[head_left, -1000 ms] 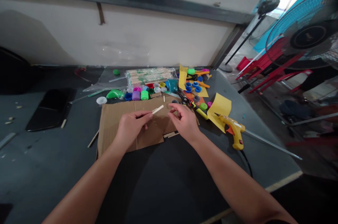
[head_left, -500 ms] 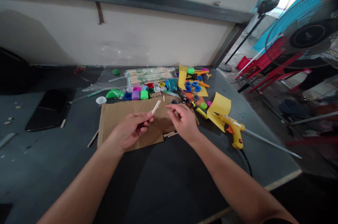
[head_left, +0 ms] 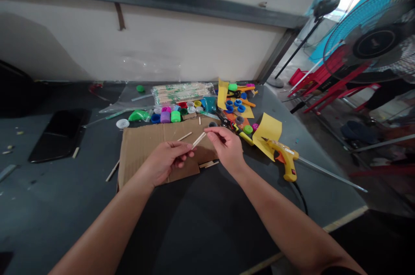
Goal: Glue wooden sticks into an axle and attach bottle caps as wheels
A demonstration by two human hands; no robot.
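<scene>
Over the cardboard sheet (head_left: 139, 145), short pale wooden sticks (head_left: 199, 140) lie side by side between my two hands. My left hand (head_left: 170, 158) is closed and pinches their lower end between thumb and fingers. At the upper end, my right hand (head_left: 225, 145) pinches with thumb and index finger. Another thin stick (head_left: 184, 136) shows just behind my left fingers, on or above the cardboard; I cannot tell which. Several stick pieces (head_left: 209, 164) rest by the cardboard's front edge, and one stick (head_left: 112, 171) lies to its left.
A yellow glue gun (head_left: 287, 160) with a clear glue stick lies on the right, beside yellow paper (head_left: 269, 132). Behind the cardboard are coloured bottle caps (head_left: 165, 116), pliers (head_left: 227, 121) and a bag of wooden sticks (head_left: 183, 92). A black phone (head_left: 56, 136) lies left; a fan (head_left: 376, 41) stands right.
My right hand has moved in and closed on the upper end of the sticks, where its fingers were apart from them before. The sticks now slant toward it.
</scene>
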